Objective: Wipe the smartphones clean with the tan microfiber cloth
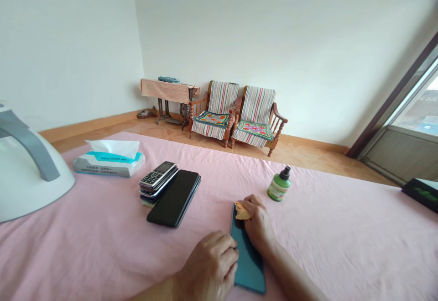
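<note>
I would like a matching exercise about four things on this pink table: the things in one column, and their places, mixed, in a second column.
Things
1. tissue pack
2. green bottle
3. blue phone
4. keypad phone

Places
A. on top of the stack of phones
B. lying flat, left hand at its edge, right hand pressing a yellow cloth on it
C. at the left, near the white appliance
D. standing upright, just right of the right hand

Pairs: 1-C, 2-D, 3-B, 4-A
</note>
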`<state>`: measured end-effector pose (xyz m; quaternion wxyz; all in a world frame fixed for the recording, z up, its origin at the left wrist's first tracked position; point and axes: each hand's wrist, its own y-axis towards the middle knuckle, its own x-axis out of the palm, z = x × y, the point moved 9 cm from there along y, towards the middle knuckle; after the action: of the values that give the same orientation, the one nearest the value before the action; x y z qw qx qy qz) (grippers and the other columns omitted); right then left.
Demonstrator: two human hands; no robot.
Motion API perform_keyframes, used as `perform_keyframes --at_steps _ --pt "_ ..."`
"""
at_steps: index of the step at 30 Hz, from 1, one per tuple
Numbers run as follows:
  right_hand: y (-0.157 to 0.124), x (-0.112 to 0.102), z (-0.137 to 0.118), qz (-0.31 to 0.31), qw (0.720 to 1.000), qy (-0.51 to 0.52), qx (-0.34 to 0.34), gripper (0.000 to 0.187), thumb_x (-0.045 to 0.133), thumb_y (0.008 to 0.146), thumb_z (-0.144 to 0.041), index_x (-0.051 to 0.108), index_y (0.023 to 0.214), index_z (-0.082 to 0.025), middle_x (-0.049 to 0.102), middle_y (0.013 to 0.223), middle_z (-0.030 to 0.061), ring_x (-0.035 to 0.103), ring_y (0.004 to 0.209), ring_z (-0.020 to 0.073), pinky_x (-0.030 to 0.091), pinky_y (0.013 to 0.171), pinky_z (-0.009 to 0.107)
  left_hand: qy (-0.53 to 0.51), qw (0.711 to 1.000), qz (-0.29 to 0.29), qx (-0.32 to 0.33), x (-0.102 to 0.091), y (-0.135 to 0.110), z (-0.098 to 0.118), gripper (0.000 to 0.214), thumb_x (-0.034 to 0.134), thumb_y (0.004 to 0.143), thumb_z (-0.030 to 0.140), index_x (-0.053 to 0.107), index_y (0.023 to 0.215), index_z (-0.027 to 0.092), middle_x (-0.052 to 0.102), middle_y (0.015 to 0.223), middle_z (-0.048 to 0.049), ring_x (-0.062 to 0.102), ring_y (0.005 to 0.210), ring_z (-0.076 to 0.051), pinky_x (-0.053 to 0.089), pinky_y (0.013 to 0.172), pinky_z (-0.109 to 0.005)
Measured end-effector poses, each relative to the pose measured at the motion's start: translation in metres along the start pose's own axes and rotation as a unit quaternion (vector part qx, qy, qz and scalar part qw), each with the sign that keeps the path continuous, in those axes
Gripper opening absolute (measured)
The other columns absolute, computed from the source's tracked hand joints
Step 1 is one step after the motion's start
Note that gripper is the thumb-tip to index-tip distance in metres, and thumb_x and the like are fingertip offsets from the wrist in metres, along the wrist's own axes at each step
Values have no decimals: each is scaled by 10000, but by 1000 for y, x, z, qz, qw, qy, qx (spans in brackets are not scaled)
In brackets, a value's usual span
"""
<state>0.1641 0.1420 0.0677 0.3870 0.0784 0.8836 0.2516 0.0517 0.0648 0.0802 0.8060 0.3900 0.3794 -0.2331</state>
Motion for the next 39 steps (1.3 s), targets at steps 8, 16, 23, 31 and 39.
perform_keyframes --at_steps 8,16,23,31,39 --pt "-13 5 -20 -71 994 59 -54 276 493 774 -5 688 766 -200 573 809 32 540 782 165 404 675 258 -28 996 -43 -75 -4 0 -7 287 714 703 174 615 971 198 611 1064 -53 551 981 -252 447 905 -388" --pt "-67 -6 -51 -149 984 76 -68 175 582 797 -107 704 845 -223 574 833 33 569 785 177 449 664 264 -32 987 -57 -146 -9 3 -27 794 850 508 425 493 1181 202 551 1128 -86 491 1022 -315 395 914 -480" --pt "-65 -7 -49 -156 983 79 -59 142 602 796 -113 707 792 -209 576 823 32 567 776 168 448 657 255 -58 985 -123 -110 -1 4 -31 837 784 568 552 496 1276 210 526 1236 -107 462 1116 -336 352 971 -488" --pt "-48 -5 -53 -96 991 67 -64 219 558 771 -33 699 779 -200 581 809 43 545 783 176 438 677 270 -53 987 -96 -120 -2 2 -38 893 792 574 536 448 1333 216 503 1287 -119 445 1172 -345 339 992 -507" --pt "-90 -11 -77 -119 983 88 -105 148 612 817 -177 709 913 -233 607 815 45 570 766 181 467 650 264 -20 992 -84 -97 -1 2 -33 755 787 609 355 488 1287 211 532 1252 -101 477 1133 -310 359 984 -439"
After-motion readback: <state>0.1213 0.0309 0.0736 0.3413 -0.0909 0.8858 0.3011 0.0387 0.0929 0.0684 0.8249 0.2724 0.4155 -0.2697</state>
